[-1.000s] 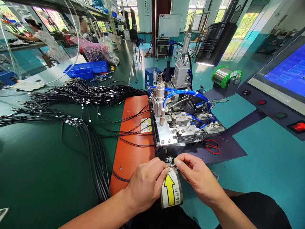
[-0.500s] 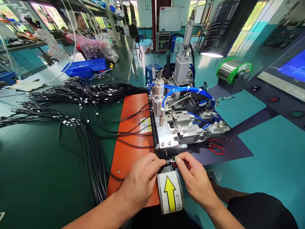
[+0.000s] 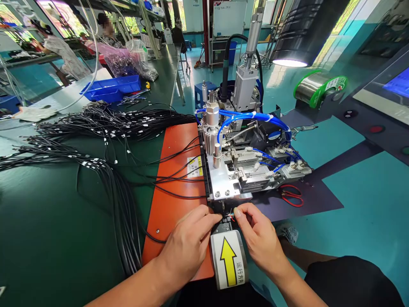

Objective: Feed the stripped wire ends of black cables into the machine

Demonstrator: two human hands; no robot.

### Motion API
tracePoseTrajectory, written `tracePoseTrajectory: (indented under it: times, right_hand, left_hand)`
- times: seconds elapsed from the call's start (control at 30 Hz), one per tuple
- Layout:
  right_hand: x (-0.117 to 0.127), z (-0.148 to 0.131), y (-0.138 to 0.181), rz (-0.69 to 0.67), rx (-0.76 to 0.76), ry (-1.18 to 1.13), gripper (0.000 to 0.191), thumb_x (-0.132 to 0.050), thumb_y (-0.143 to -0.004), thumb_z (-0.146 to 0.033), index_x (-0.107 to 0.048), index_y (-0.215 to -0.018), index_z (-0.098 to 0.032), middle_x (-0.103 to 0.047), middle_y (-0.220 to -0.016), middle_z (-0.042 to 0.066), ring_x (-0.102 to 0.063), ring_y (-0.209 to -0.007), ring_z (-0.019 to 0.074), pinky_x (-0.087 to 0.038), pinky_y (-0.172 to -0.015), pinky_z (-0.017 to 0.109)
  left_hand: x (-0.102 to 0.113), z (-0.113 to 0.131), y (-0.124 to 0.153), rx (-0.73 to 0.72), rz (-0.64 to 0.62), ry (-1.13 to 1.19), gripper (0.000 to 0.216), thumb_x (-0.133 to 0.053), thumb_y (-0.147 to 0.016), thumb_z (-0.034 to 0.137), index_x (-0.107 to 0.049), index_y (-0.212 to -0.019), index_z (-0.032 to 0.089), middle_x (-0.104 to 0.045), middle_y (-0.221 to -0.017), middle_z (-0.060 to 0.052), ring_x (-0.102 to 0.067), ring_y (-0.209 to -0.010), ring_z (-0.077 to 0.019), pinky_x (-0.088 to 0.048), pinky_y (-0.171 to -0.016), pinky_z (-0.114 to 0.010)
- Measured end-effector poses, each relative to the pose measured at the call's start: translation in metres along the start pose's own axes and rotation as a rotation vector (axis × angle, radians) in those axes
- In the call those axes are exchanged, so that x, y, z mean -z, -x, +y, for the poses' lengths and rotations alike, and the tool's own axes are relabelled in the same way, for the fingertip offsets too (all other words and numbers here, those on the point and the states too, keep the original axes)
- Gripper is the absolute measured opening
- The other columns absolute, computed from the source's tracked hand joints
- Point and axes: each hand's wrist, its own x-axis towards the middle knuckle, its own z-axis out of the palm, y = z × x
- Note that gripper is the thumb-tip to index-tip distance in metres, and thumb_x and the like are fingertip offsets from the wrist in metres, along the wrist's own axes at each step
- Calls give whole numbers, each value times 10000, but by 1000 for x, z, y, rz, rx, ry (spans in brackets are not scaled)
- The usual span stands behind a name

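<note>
At the front of the metal machine [image 3: 223, 183], my left hand [image 3: 190, 238] is closed in a pinch around the end of a black cable [image 3: 155, 239], which runs in from the left beneath it. Thin coloured wires [image 3: 231, 215], red and light ones among them, fan out of that end. My right hand [image 3: 258, 234] pinches the wire tips between thumb and forefinger. The wires lie over a small dark fixture [image 3: 223, 227], just behind a white plate with a yellow arrow [image 3: 228, 260]. My fingers partly hide the wire ends.
Several black cables cross the orange panel [image 3: 179, 170]. Large cable bundles [image 3: 121, 204] lie on the green table [image 3: 47, 221]. Red-handled scissors [image 3: 292, 196] rest right of the machine. A solder spool [image 3: 319, 88], a lamp [image 3: 297, 42] and a blue tray [image 3: 111, 87] stand farther back. Two people sit at far left.
Both hands keep nearly the same place and grip. The fingers and wires have shifted only very slightly. The camera view has moved a little.
</note>
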Motion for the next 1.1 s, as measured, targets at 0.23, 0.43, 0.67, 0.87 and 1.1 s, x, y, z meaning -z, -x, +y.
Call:
tracePoseTrajectory:
  times: [0.23,0.43,0.67,0.87,1.1]
  right_hand:
    - [-1,1,2,25,21,27,291,-465,-991,-441,-592,-855,-217,-548,-749,-6,-504,-674,156,-409,-602,243]
    - [-1,0,3,22,-9,26,295,-467,-988,-450,-598,-858,-220,-550,-745,-11,-513,-664,151,-411,-589,233]
    - [-1,2,2,56,59,82,282,-469,-989,-419,-611,-852,-218,-572,-781,-2,-532,-711,160,-414,-634,241]
    - [-1,0,1,62,46,95,299,-458,-988,-435,-611,-849,-219,-583,-780,1,-540,-709,164,-419,-642,250]
    - [-1,-1,1,84,17,122,299,-473,-974,-418,-617,-807,-216,-584,-746,1,-536,-680,164,-413,-606,249]
  left_hand:
    - [-1,0,1,-6,1,-6,296,-423,-953,94,-673,-1093,168,-613,-894,-65,-593,-805,-166,-515,-719,-269]
    - [-1,-1,1,-4,-6,-23,303,-409,-958,107,-674,-1091,166,-607,-886,-69,-588,-800,-174,-515,-707,-278]
    - [-2,-1,1,-12,-10,-44,286,-420,-958,106,-663,-1096,171,-602,-882,-63,-586,-794,-172,-510,-701,-273]
    - [-3,-1,1,-19,-1,-55,285,-415,-960,107,-660,-1095,164,-600,-881,-66,-586,-795,-178,-511,-702,-281]
    - [-4,-2,2,-9,-18,-83,290,-411,-969,124,-656,-1118,174,-601,-908,-77,-585,-817,-191,-520,-713,-299]
